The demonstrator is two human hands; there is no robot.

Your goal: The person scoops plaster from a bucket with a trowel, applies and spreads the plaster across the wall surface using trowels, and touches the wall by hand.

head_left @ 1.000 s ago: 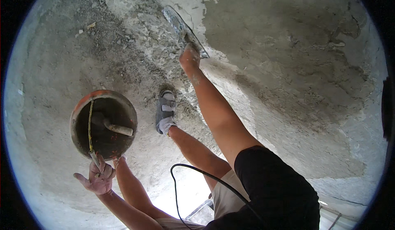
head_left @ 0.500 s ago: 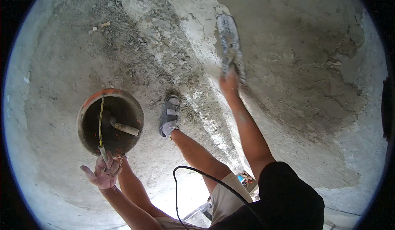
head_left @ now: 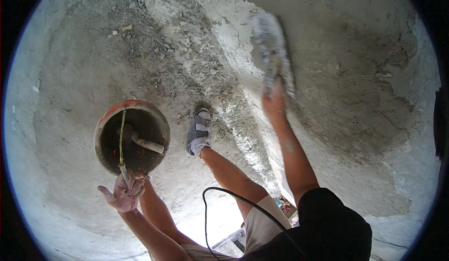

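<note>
My right hand grips a long plastering float, smeared with grey-white mortar and blurred by motion. Its face lies toward the rough, partly plastered wall on the right. At lower left, my left hand, dusty and palm up, has its fingers curled on the grip of a bucket handle, thumb sticking out. That handle runs across the round bucket, which has an orange-stained rim. Inside the bucket rests a tool with a pale, rod-like handle; its working end is hard to make out.
Gravel and dust cover the floor along the foot of the wall. My shoe stands between bucket and wall. A black cable loops before my body. Small colourful items lie behind my leg.
My right hand and the float have shifted slightly to the right along the wall. The left hand still holds the bucket handle, while the whole view has slid a little.
</note>
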